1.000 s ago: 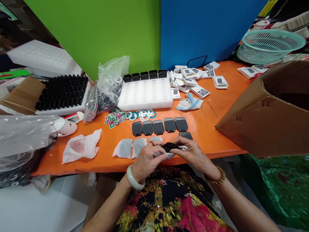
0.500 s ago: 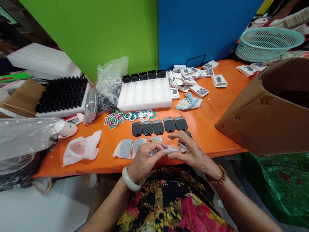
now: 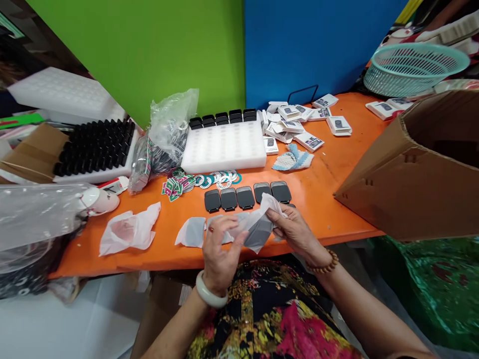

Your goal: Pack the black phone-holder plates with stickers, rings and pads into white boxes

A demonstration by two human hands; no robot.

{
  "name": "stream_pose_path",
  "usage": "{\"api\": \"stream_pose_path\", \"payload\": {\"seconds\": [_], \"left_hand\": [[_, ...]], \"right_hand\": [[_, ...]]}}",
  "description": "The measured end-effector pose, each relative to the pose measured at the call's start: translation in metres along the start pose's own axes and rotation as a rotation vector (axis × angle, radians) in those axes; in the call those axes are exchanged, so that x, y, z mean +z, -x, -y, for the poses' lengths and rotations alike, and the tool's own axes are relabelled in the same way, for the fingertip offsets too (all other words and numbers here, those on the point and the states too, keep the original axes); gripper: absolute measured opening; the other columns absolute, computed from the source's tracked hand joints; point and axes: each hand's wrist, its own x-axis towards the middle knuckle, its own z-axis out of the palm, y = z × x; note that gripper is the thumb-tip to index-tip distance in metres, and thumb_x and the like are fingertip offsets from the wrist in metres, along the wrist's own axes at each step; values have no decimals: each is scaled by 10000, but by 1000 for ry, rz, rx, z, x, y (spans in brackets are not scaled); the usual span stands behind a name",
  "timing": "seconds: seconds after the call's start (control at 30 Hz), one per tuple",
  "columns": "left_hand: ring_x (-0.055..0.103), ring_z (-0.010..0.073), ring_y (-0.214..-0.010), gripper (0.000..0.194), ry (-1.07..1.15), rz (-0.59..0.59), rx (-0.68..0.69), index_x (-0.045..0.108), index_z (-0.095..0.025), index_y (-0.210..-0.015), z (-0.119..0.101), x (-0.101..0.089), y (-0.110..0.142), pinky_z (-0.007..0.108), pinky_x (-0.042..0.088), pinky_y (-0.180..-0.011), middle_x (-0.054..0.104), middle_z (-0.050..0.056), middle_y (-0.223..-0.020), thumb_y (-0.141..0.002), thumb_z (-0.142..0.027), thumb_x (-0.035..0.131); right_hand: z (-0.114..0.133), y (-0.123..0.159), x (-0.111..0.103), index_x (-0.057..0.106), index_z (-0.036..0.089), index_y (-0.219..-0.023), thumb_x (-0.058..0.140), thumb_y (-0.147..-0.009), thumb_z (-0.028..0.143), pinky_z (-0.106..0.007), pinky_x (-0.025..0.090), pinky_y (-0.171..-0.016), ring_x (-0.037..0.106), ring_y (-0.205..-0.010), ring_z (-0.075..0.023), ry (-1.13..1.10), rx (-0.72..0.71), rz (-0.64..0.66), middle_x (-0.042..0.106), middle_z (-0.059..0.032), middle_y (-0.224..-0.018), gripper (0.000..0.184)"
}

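Note:
My right hand (image 3: 294, 227) grips a thin white translucent bag (image 3: 270, 202) by its right side. A dark flat piece (image 3: 260, 232) shows through the bag, tilted above the table's front edge. My left hand (image 3: 220, 249) is at the bag's left side, thumb and fingers apart; whether the thumb touches the bag I cannot tell. Beyond the hands, several flat black square devices (image 3: 245, 197) lie in a row. Left of my left hand rests a wrapped dark piece (image 3: 195, 232), with other wrapped pieces partly hidden behind my fingers.
A pile of white bags (image 3: 129, 229) lies at the left front. Ring stickers (image 3: 224, 179), a white foam tray (image 3: 224, 147), small white boxes (image 3: 292, 124) and a cloth (image 3: 294, 158) sit farther back. A large cardboard box (image 3: 407, 184) stands right, a green basket (image 3: 411, 75) behind it.
My left fingers have spread from their pinch. My right hand, formerly with thumb and fingers apart, now grips the bag, which has turned to show the dark piece inside.

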Motion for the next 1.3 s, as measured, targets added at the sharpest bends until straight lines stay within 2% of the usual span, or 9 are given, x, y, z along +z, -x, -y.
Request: {"api": "stream_pose_path", "payload": {"seconds": [0.07, 0.13, 0.33, 0.5, 0.67, 0.83, 0.97, 1.13, 1.3], "left_hand": [[605, 194, -1008, 232, -77, 80, 62, 596, -212, -1021, -1, 2, 6, 376, 489, -916, 649, 60, -1014, -803, -162, 658], [603, 196, -1021, 230, -85, 141, -8, 603, -211, -1050, 0, 5, 10, 368, 486, -918, 653, 72, -1039, -824, -187, 635], [620, 153, -818, 267, 315, 180, -559, 592, -188, -987, 13, 13, 11, 280, 511, -751, 662, 35, -903, -780, -335, 674], [586, 115, -702, 296, 587, 267, -784, 629, -144, -902, 17, 13, 6, 231, 477, -675, 666, 22, -806, -749, -389, 694], [591, 137, -716, 266, 489, 288, -716, 659, -144, -894, 21, 7, 0, 244, 468, -674, 680, 26, -800, -762, -374, 676], [617, 181, -802, 237, 365, 413, -605, 673, -157, -927, 18, 3, -6, 283, 479, -730, 703, 47, -882, -804, -354, 625], [613, 170, -768, 245, 335, 425, -596, 672, -159, -934, 15, 2, -8, 269, 475, -697, 705, 42, -861, -809, -363, 619], [599, 152, -719, 260, 410, 401, -634, 666, -155, -915, 15, 7, -7, 254, 476, -661, 691, 33, -819, -803, -386, 627], [595, 141, -729, 297, 460, 334, -702, 637, -148, -920, 18, 22, -2, 246, 477, -674, 669, 28, -833, -789, -415, 633]], "right_hand": [[-1, -1, 5, 605, 171, -787, 692, -736, 496, -191, 144, -359, 224, -362, -34, -41, 12, -15, 361, 91, -449, 340], [-1, -1, 11, 598, 172, -778, 705, -719, 496, -187, 145, -353, 231, -362, -29, -76, 36, -28, 382, 86, -468, 347], [-3, 0, 22, 547, 177, -703, 701, -691, 548, -184, 132, -324, 222, -355, -27, -135, 126, -22, 395, 81, -471, 403], [-6, -2, 14, 562, 200, -815, 621, -762, 566, -183, 202, -321, 255, -350, -44, 5, 107, -47, 396, 87, -479, 374], [8, -7, -5, 596, 211, -944, 628, -793, 460, -217, 353, -423, 443, -488, -99, 394, -194, -296, 527, 26, -613, 293], [19, -2, -3, 635, 212, -925, 658, -792, 363, -276, 436, -572, 538, -643, -146, 579, -400, -224, 632, -30, -812, 203], [14, 9, 6, 652, 218, -935, 671, -797, 295, -310, 474, -719, 596, -791, -183, 657, -539, -123, 669, -53, -904, 159], [-6, 17, 12, 645, 221, -1070, 647, -813, 308, -304, 491, -733, 621, -821, -192, 614, -251, 76, 693, -40, -939, 271], [-17, 17, 6, 632, 189, -1032, 594, -832, 356, -278, 479, -707, 604, -803, -172, 419, -79, 51, 676, -33, -911, 263]]}}
